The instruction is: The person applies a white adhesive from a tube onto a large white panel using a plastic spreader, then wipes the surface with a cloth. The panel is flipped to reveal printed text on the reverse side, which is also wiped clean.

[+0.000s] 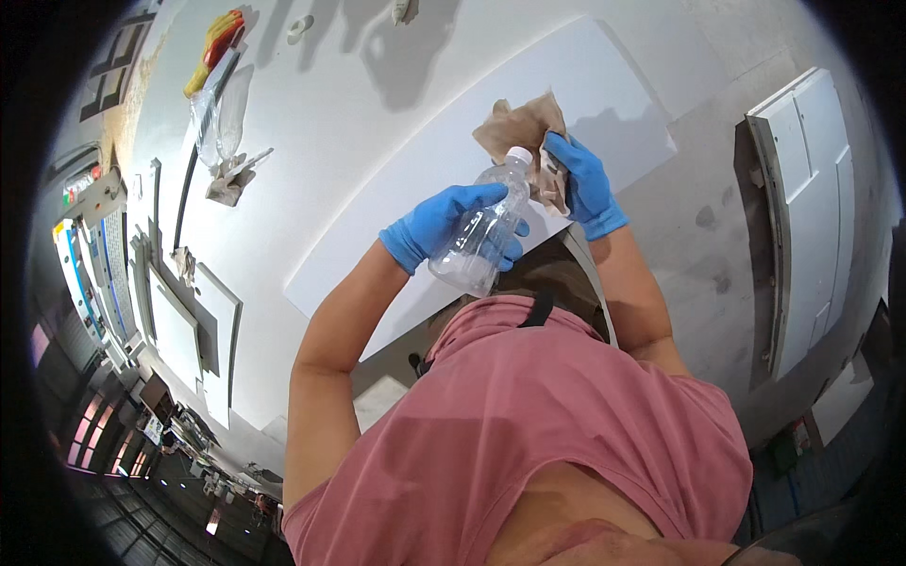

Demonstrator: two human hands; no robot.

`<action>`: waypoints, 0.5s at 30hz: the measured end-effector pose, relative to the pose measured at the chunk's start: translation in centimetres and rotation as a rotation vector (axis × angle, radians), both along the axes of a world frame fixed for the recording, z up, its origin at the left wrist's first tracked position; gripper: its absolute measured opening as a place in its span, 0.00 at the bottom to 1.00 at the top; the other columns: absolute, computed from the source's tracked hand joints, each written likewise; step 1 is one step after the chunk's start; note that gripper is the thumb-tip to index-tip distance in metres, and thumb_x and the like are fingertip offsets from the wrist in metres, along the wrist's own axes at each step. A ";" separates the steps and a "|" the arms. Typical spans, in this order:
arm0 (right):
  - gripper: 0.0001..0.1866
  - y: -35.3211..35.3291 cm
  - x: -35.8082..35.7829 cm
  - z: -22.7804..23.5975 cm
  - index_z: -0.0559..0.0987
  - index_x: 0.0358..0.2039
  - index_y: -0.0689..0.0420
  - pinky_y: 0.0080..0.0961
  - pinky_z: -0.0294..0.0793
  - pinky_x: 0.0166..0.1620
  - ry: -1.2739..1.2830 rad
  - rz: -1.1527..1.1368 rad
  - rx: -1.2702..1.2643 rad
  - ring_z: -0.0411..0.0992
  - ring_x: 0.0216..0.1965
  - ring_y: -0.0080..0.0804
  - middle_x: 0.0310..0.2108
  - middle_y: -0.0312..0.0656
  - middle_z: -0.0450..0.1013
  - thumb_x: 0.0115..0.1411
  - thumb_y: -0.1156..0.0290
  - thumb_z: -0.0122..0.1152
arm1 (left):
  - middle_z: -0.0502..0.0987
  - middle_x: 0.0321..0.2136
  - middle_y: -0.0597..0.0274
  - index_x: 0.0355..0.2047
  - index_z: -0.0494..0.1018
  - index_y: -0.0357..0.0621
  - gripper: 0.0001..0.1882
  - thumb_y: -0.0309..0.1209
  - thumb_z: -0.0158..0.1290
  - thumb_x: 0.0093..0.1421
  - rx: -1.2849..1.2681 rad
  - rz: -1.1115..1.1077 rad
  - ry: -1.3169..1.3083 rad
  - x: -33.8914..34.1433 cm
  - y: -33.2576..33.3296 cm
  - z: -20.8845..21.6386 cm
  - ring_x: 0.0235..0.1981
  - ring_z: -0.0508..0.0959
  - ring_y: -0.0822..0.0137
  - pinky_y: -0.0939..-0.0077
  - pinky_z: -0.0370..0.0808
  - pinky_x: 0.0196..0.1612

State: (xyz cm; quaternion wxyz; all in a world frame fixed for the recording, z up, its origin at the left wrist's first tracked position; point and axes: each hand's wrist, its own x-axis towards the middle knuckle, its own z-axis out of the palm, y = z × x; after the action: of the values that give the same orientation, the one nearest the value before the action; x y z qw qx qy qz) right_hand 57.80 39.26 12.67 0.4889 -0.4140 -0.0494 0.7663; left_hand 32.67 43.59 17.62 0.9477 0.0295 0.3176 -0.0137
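In a blue glove, my left hand (451,226) is wrapped round a clear plastic bottle (469,247) with a white cap. The bottle is tilted, its cap pointing up and to the right toward a crumpled brown cloth (522,130). That cloth is gripped by my right hand (583,184), also gloved in blue, and hangs out to the left of the fingers. Cap and cloth overlap in the picture; whether they touch I cannot tell. Beneath both hands lies a long white panel (396,198). What little liquid the bottle may hold is too faint to make out.
Another white panel (819,208) with grooves stands out at the right. To the far left are a yellow and red glove (215,49), a clear plastic bag (219,127), a small scraper-like tool (236,179) and several white boards (175,321). A white roll (300,26) lies at the top.
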 end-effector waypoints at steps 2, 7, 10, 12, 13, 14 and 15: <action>0.18 -0.3 -0.7 -0.9 0.77 0.54 0.60 0.23 0.82 0.40 0.032 0.013 -0.014 0.78 0.39 0.26 0.42 0.37 0.76 0.74 0.59 0.58 | 0.79 0.54 0.37 0.65 0.67 0.35 0.31 0.48 0.48 0.74 0.019 -0.016 -0.008 -0.6 -0.2 -0.2 0.47 0.84 0.44 0.47 0.83 0.50; 0.16 -1.4 -2.7 -3.1 0.80 0.51 0.61 0.23 0.80 0.48 0.008 -0.028 -0.040 0.76 0.42 0.23 0.44 0.37 0.77 0.76 0.61 0.55 | 0.85 0.43 0.53 0.55 0.78 0.36 0.25 0.44 0.61 0.68 0.577 -0.328 0.246 -1.0 0.0 0.9 0.44 0.86 0.63 0.68 0.83 0.50; 0.18 -1.2 0.5 -3.6 0.81 0.52 0.62 0.22 0.78 0.51 -0.780 0.111 0.338 0.75 0.44 0.23 0.45 0.35 0.77 0.75 0.60 0.57 | 0.85 0.44 0.58 0.56 0.77 0.36 0.23 0.39 0.63 0.67 0.927 -0.369 0.349 -1.8 0.9 3.3 0.45 0.84 0.67 0.71 0.80 0.52; 0.18 0.2 4.3 -1.6 0.81 0.51 0.62 0.22 0.77 0.47 -0.495 -0.180 0.041 0.74 0.42 0.23 0.42 0.34 0.77 0.73 0.60 0.60 | 0.83 0.49 0.58 0.58 0.76 0.36 0.24 0.33 0.64 0.64 0.991 -0.215 0.362 -2.8 2.0 3.7 0.50 0.82 0.67 0.68 0.77 0.58; 0.17 0.5 6.4 -1.8 0.80 0.53 0.61 0.24 0.77 0.49 -0.577 -0.196 0.070 0.75 0.44 0.26 0.44 0.37 0.77 0.72 0.62 0.60 | 0.83 0.50 0.56 0.59 0.75 0.35 0.25 0.32 0.64 0.63 1.086 -0.198 0.421 -3.4 2.8 4.1 0.51 0.82 0.66 0.67 0.77 0.59; 0.17 0.8 8.3 -2.3 0.80 0.54 0.60 0.27 0.77 0.51 -0.741 -0.161 0.143 0.76 0.46 0.30 0.46 0.40 0.78 0.70 0.64 0.59 | 0.82 0.51 0.55 0.60 0.75 0.35 0.26 0.32 0.64 0.63 1.174 -0.174 0.489 -4.4 3.7 4.1 0.53 0.81 0.65 0.65 0.76 0.61; 0.18 0.8 10.0 -3.1 0.80 0.56 0.59 0.29 0.77 0.53 -0.958 -0.099 0.241 0.77 0.48 0.33 0.48 0.43 0.78 0.69 0.66 0.59 | 0.82 0.52 0.55 0.61 0.74 0.35 0.27 0.32 0.64 0.63 1.217 -0.094 0.547 -5.6 4.6 3.2 0.54 0.81 0.64 0.65 0.76 0.62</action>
State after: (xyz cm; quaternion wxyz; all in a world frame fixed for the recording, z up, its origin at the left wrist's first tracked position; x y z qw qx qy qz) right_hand 67.75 40.10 9.54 0.4915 -0.6620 -0.3370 0.4547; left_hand 27.05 48.21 20.85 0.6458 0.5681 0.4959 0.1197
